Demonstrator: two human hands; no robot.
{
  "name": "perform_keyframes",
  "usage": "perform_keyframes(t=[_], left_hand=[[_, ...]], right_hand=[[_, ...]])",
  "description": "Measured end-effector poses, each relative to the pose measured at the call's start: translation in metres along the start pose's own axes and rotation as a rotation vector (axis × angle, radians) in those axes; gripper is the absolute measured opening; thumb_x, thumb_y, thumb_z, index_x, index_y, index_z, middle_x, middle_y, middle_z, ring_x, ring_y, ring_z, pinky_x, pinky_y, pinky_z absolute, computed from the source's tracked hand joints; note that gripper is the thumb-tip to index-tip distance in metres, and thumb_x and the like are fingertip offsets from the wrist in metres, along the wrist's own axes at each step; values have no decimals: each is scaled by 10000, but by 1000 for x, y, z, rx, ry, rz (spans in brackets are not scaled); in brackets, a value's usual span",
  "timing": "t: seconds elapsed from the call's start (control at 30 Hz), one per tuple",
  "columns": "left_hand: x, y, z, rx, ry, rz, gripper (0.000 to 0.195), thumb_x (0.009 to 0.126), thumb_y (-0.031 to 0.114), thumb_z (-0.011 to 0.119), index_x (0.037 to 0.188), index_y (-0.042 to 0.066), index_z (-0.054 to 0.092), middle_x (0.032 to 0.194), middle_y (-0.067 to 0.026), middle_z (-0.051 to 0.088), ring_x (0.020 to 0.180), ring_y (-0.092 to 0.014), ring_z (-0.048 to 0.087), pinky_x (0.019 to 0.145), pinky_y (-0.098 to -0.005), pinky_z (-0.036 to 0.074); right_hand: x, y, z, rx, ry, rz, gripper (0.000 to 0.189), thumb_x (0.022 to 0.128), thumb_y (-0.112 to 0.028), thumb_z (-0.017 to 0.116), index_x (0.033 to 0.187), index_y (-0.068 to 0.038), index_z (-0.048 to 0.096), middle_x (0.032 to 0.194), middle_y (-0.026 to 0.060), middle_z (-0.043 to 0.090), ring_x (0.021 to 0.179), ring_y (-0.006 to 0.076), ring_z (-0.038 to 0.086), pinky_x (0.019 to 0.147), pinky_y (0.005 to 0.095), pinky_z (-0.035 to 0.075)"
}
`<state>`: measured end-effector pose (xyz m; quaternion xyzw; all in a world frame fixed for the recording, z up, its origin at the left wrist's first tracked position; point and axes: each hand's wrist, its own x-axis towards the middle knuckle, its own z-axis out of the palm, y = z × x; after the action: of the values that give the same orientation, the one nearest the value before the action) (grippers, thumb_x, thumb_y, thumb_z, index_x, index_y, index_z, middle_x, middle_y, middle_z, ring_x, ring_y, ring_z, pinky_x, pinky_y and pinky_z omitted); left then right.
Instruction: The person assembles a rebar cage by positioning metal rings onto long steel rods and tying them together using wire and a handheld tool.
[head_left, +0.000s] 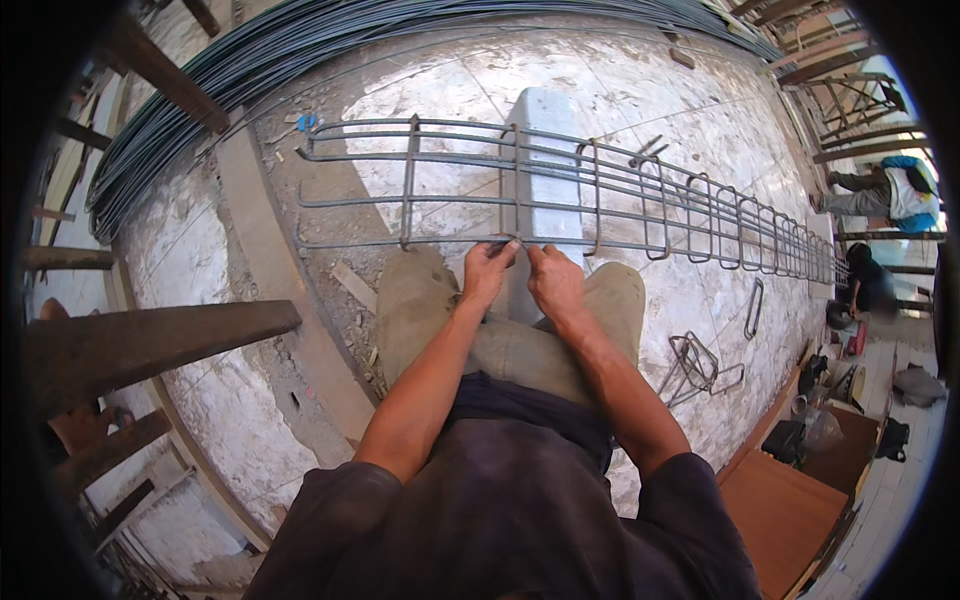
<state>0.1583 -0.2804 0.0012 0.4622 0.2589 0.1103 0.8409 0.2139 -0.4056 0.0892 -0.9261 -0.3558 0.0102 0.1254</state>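
Observation:
A long rebar cage (442, 201) of lengthwise bars and bent stirrups crosses in front of me and runs off to the right. It lies over a pale grey block (551, 112) between my knees. My left hand (486, 274) pinches the nearest bar where a stirrup (516, 180) meets it, the thumb at the joint. Just right of that joint, my right hand (555, 281) has its fingers curled close to the same bar. Whether a thin wire or anything else is inside the right fingers is hidden.
Loose stirrups (694, 366) lie on the floor at right. A bundle of long rebar (247, 67) curves behind the cage. Wooden posts (165, 341) jut in at left. A wooden board (784, 510) sits at lower right. Two people, one in blue sleeves (911, 193), are at far right.

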Motion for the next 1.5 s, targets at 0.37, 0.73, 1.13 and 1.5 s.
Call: perform_keyframes(t=[0.37, 0.73, 1.13, 1.5], left_hand=[[5, -5, 11, 14, 29, 11, 312, 996, 202, 731, 1156, -64, 697, 1075, -139, 753, 933, -178, 724, 864, -309, 597], [1, 2, 8, 140, 62, -4, 349, 943, 284, 805, 1091, -22, 724, 961, -68, 745, 856, -130, 673, 792, -297, 560], [-1, 17, 13, 102, 75, -17, 313, 933, 292, 810, 983, -10, 743, 821, -7, 678, 754, -93, 569, 691, -271, 469], [-5, 36, 22, 127, 64, -30, 295, 927, 290, 818, 983, 6, 762, 850, -5, 708, 734, -80, 574, 686, -268, 484]], right_hand=[[15, 12, 7, -228, -122, -187, 178, 910, -139, 568, 937, -20, 697, 946, 173, 682, 889, 339, 690, 684, 463, 566], [37, 12, -13, 221, -210, 347, 189, 808, -258, 791, 881, -84, 775, 850, 152, 678, 863, 335, 686, 810, 462, 493], [57, 33, -12, 12, -47, -300, 129, 804, -190, 771, 894, -107, 733, 956, 62, 652, 981, 277, 648, 788, 444, 522], [74, 37, -20, 28, -194, -301, 87, 796, -144, 719, 862, -89, 721, 939, 82, 648, 946, 307, 667, 763, 452, 572]])
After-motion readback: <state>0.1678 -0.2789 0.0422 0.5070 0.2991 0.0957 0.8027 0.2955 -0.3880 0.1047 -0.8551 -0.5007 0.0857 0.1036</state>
